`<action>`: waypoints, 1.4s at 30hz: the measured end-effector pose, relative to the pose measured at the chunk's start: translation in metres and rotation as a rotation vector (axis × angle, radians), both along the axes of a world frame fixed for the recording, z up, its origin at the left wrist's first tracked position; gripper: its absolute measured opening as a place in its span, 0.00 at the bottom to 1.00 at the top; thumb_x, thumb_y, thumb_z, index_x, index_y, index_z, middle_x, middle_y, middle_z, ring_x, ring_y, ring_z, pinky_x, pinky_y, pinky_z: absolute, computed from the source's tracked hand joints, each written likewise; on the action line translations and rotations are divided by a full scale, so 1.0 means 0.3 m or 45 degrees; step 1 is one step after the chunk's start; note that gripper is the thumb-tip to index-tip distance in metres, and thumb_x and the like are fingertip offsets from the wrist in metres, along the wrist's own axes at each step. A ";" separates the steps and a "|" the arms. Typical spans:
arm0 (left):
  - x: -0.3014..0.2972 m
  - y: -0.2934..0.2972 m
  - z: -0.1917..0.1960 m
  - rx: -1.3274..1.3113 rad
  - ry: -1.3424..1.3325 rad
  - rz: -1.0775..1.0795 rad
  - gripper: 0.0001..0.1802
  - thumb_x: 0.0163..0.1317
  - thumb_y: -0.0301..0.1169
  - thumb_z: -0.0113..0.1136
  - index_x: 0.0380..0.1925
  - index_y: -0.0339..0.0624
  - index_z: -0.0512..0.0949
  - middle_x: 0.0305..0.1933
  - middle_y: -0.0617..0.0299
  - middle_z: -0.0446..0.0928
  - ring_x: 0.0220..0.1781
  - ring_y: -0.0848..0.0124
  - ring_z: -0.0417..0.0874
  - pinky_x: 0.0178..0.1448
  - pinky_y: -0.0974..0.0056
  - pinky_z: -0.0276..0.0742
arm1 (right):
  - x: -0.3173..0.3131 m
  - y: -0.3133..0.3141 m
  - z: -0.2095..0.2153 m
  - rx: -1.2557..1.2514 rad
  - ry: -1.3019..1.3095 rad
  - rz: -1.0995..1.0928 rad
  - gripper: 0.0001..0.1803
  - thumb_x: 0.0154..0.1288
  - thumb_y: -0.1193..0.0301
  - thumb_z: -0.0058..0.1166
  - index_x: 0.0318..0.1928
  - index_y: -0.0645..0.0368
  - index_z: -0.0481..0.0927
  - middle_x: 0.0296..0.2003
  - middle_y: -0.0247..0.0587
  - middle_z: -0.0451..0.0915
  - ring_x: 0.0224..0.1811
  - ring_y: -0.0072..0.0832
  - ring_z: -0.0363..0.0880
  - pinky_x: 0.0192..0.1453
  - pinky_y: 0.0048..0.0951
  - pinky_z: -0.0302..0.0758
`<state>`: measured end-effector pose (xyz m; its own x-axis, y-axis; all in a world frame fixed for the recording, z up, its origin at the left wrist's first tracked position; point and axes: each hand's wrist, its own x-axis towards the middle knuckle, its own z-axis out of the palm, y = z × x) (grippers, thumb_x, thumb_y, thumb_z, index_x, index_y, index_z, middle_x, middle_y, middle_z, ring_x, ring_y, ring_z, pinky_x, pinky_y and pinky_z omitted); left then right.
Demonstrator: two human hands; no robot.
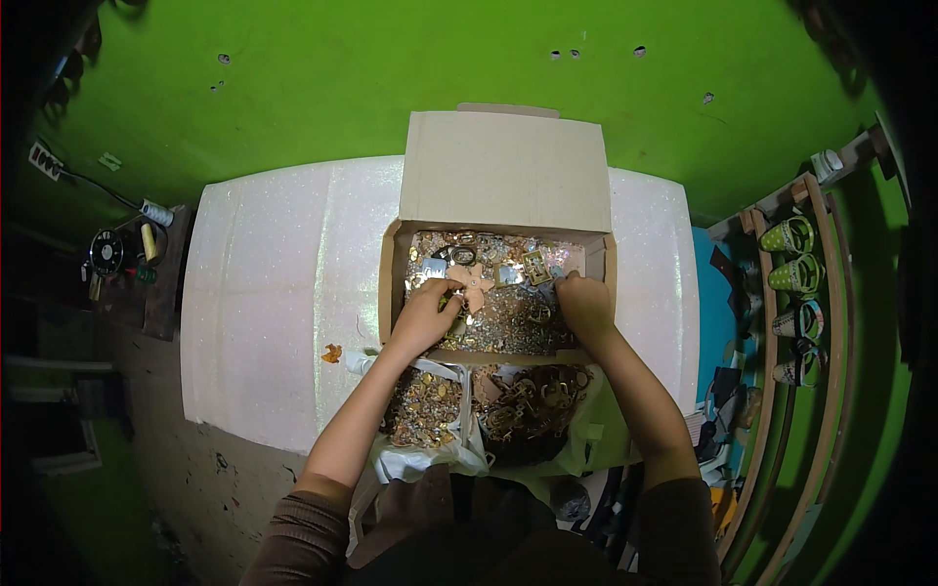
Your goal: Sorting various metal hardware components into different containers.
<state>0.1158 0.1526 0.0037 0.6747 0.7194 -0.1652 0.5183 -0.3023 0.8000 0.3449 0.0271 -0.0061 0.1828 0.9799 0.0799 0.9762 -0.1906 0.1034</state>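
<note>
wall (391,59): green | table cover (259,293): glittery pinkish white | box (505,171): tan | petalled piece (473,282): peach | sleeve (305,535): dark brown

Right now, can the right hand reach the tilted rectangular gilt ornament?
Probably yes: the right hand is nearby, the cardboard lid stands open, and the tilted rectangular gilt ornament looks uncovered.

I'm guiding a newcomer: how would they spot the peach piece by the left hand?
Find the open cardboard box on the white table. Inside, at the left hand, is the peach piece; its flower-like outline stands out among small, shiny bits.
</note>
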 end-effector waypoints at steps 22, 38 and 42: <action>0.019 0.003 -0.025 -0.178 0.087 -0.216 0.19 0.58 0.38 0.48 0.41 0.32 0.75 0.46 0.45 0.73 0.49 0.54 0.74 0.55 0.59 0.67 | -0.031 0.061 -0.028 -0.236 1.807 -0.296 0.14 0.52 0.71 0.57 0.40 0.62 0.74 0.28 0.37 0.78 0.32 0.24 0.76 0.35 0.25 0.71; 0.012 -0.002 -0.032 -0.156 0.163 -0.162 0.20 0.57 0.37 0.49 0.43 0.32 0.75 0.48 0.44 0.72 0.51 0.53 0.73 0.57 0.60 0.66 | -0.072 -0.014 -0.049 -0.485 0.829 -0.219 0.25 0.49 0.65 0.57 0.49 0.59 0.70 0.44 0.50 0.73 0.44 0.44 0.74 0.49 0.38 0.71; 0.016 -0.004 -0.040 -0.138 0.150 -0.174 0.20 0.57 0.37 0.49 0.43 0.32 0.75 0.48 0.44 0.73 0.51 0.53 0.73 0.57 0.60 0.66 | -0.060 0.012 -0.059 -0.616 1.454 -0.012 0.23 0.51 0.70 0.57 0.50 0.57 0.71 0.41 0.46 0.75 0.42 0.39 0.75 0.49 0.32 0.71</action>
<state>0.1206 0.1513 -0.0084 0.7360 0.5965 -0.3201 0.5702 -0.2915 0.7680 0.3271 0.0306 -0.0239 -0.0829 0.8625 -0.4993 0.5523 -0.3772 -0.7434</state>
